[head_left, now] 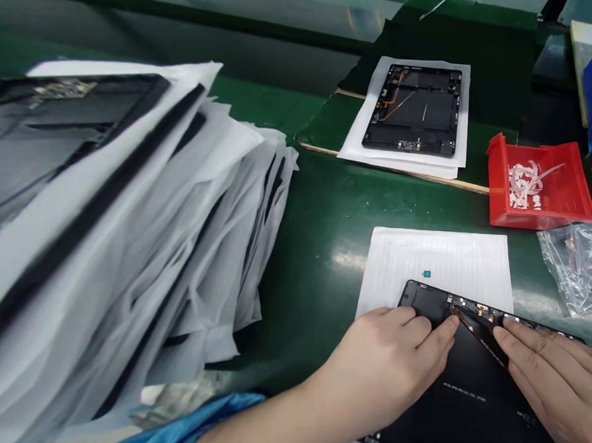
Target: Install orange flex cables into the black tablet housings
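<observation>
Left hand (382, 361) and right hand (556, 374) lie open, fingers flat, gripping nothing, on a black tablet panel (465, 405); it appears stiff but fragile, best held by its edges, clear of the ribbon cable (476, 335).

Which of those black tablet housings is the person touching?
The nearest one, on white paper under the left hand and right hand; the farther housing on its white sheet and the paper-wrapped stack at left are untouched.
</observation>
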Available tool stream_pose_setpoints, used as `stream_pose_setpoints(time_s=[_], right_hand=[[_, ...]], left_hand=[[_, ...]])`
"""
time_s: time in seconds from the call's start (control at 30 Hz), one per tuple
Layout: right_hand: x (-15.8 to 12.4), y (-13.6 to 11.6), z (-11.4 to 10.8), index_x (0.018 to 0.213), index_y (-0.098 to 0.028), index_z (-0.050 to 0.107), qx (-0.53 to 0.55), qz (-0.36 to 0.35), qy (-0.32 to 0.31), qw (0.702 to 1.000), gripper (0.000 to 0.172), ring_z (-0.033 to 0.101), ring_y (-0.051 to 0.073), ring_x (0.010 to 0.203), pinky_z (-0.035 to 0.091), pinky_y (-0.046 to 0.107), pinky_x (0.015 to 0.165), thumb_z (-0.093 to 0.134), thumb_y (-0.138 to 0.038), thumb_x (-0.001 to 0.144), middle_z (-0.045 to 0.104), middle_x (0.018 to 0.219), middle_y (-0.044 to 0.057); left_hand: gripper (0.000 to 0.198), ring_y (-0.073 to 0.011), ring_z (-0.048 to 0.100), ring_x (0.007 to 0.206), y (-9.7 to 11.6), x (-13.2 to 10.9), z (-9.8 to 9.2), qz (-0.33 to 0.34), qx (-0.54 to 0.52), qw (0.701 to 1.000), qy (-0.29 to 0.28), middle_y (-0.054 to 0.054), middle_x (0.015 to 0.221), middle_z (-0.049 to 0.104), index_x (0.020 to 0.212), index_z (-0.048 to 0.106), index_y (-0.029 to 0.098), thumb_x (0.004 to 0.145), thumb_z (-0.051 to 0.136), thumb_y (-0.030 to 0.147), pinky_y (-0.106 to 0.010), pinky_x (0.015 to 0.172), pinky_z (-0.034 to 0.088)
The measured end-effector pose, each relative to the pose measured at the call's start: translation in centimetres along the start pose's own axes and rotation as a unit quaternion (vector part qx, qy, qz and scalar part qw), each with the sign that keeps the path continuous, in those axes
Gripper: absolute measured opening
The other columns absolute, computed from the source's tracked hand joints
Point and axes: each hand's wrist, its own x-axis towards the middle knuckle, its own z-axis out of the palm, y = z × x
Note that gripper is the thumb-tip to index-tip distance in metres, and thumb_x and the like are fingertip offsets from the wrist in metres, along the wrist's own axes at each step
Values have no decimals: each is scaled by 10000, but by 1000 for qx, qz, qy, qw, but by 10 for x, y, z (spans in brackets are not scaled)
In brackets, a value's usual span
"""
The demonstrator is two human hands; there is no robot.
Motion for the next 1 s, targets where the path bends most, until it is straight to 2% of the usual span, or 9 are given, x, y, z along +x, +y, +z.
stream_pose_setpoints(time_s=[0.17, 0.37, 0.57, 1.0], right_hand=[[-6, -1, 3, 1445, -131, 531, -5, 13, -18, 1000, 556, 680, 241, 1198, 615, 353, 947, 473, 0, 907, 640, 1396, 106], [-7, -4, 8, 1411, -109, 565, -16, 21, 13, 1000, 551, 666, 228, 1207, 570, 358, 983, 456, 28, 889, 663, 1373, 104], [-8, -3, 10, 1418, -125, 564, -3, 31, 8, 999, 552, 625, 210, 1255, 501, 363, 1068, 428, 31, 906, 639, 1409, 85], [-7, -3, 11, 1409, -114, 577, 18, 36, 9, 999, 552, 651, 234, 1214, 544, 376, 1026, 457, 38, 892, 656, 1386, 96]], left_hand=[[196, -155, 558, 510, 1, 3, -1, 2, 1, 1000, 7, 31, 610, 605, 1094, 721, 127, 962, 593, 195, -297, 418, 442], [200, -153, 561, 514, 1, 4, 0, 4, 4, 1000, 5, 30, 616, 609, 1093, 719, 129, 970, 580, 205, -294, 421, 441], [201, -145, 556, 512, -1, 3, 0, 3, 1, 1000, 5, 26, 616, 612, 1084, 722, 126, 975, 571, 200, -278, 428, 441], [192, -146, 545, 500, 0, 3, -2, 1, -3, 1000, 11, 19, 625, 624, 1070, 728, 110, 965, 590, 191, -286, 404, 438]])
